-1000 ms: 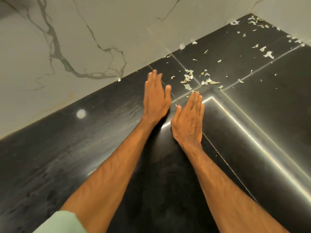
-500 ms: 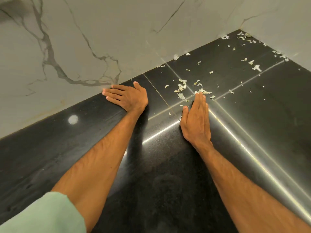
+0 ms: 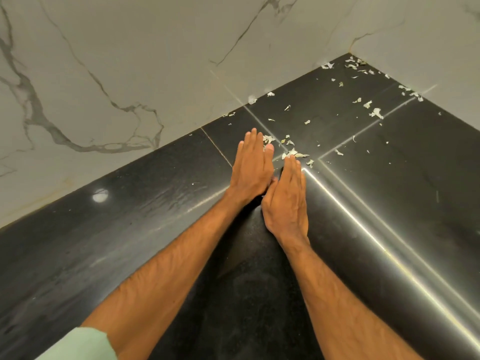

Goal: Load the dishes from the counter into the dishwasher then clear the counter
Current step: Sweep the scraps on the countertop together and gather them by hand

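Both grips flat on the black surface (image 3: 130, 229), palms down, fingers straight and held together, nothing pinched. Left grip (image 3: 250, 167) sits just ahead of the right grip (image 3: 285, 198); inner edges look touching, right thumb tucked against the left. Pale scraps (image 3: 293, 153) are bunched at the seam crossing: right fingertips (image 3: 292, 159) touch the clump, left thumb lies just beside a few more. Loose scraps (image 3: 375, 113) are scattered across the far tiles and run into the back corner where the marble wall (image 3: 130, 61) turns. Bright streak (image 3: 389, 242) runs diagonally along the surface, starting at my right grip. Round light reflection (image 3: 100, 195) well to the left near the wall edge. Pale green sleeve (image 3: 83, 344) on my left arm at the bottom of view
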{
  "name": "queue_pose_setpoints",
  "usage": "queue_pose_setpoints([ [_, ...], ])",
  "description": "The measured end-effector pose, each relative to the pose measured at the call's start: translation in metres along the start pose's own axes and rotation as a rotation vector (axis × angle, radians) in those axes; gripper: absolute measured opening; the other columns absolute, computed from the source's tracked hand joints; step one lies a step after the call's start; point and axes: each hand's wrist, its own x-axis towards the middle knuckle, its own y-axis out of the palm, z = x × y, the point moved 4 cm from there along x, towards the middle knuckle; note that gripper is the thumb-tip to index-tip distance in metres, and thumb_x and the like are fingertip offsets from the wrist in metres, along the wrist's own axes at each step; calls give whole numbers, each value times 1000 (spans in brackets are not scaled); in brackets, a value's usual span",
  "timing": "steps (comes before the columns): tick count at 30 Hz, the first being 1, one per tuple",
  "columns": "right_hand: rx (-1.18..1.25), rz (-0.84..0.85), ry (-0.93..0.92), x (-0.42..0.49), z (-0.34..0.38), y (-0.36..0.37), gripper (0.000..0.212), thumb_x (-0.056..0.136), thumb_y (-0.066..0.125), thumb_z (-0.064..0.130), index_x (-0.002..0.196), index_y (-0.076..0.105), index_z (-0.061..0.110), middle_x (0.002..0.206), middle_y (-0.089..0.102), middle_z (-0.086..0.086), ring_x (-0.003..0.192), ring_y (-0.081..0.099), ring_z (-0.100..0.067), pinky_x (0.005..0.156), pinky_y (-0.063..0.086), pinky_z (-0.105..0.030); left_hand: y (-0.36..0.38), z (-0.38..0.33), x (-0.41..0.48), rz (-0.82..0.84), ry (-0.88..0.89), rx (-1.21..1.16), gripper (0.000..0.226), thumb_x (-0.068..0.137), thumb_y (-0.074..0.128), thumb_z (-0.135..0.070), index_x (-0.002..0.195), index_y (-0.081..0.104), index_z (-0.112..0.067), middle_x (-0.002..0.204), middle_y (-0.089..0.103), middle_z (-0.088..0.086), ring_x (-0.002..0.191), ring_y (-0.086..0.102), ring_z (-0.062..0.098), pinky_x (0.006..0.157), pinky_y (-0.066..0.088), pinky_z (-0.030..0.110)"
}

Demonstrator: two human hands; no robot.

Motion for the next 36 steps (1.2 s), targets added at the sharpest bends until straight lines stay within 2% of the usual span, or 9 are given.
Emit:
queue_pose_setpoints([
  [4,7,-31,-23,-2,2,-2,59,106,33,16,161,13,5,170,11,-9,157,4,-18,128,2,-32,-13,11,-7,-101,-37,-164,57,110,20,-38,158,26,-8,168,19,7,155,10,12,127,3,32],
  [7,33,-21,-27,-2,2,-1,61,106,35,18,161,12,5,170,11,-9,157,4,-18,128,3,-33,-16,6,-10,-119,-2,-221,50,110,26,-34,150,43,-10,159,39,6,148,31,11,125,18,33],
  [10,124,-19,-39,1,0,-3,62,103,39,9,160,15,6,169,16,-9,157,10,-18,128,12,-40,-35,8,-10,-246,-1,-319,44,109,31,-30,133,63,-10,146,56,4,133,48,5,115,35,23],
  [13,323,-33,-61,2,-9,-10,65,95,36,-9,157,27,7,164,30,-9,154,24,-21,124,26,-46,-56,28,-18,-257,49,-268,40,111,33,-27,127,67,-13,149,53,-1,137,47,7,113,34,17],
  [18,154,225,-470,-18,6,-9,75,86,43,-19,155,37,10,166,28,-5,157,14,-16,128,14,-44,-63,56,-27,-335,6,-281,42,110,32,-25,135,62,-9,143,57,-5,129,48,-8,106,32,8],
  [20,-59,380,-738,-37,21,3,70,92,50,-6,157,31,11,167,25,-5,157,10,-18,128,9,-46,-64,56,-24,-382,-24,-319,41,110,33,-22,131,65,-6,138,61,-2,125,52,-6,103,35,8],
  [22,-275,430,-924,-46,26,15,56,107,39,25,160,26,13,169,20,-4,158,4,-18,126,8,-52,-68,60,-23,-407,-32,-351,40,110,34,-20,126,67,-7,138,62,0,127,55,2,105,39,13],
  [26,-487,431,-1046,-23,22,20,67,108,16,56,163,13,18,170,11,1,158,-3,-19,124,4,-57,-70,65,-24,-407,-49,-372,39,109,35,-22,123,68,-9,136,64,0,126,57,4,108,42,23],
  [36,-694,262,-821,85,-7,3,81,104,7,62,161,16,5,171,3,-11,158,-4,-24,122,2,-64,-57,54,-20,-328,-21,-183,43,108,37,-31,139,56,-9,147,53,1,135,47,7,115,33,22],
])
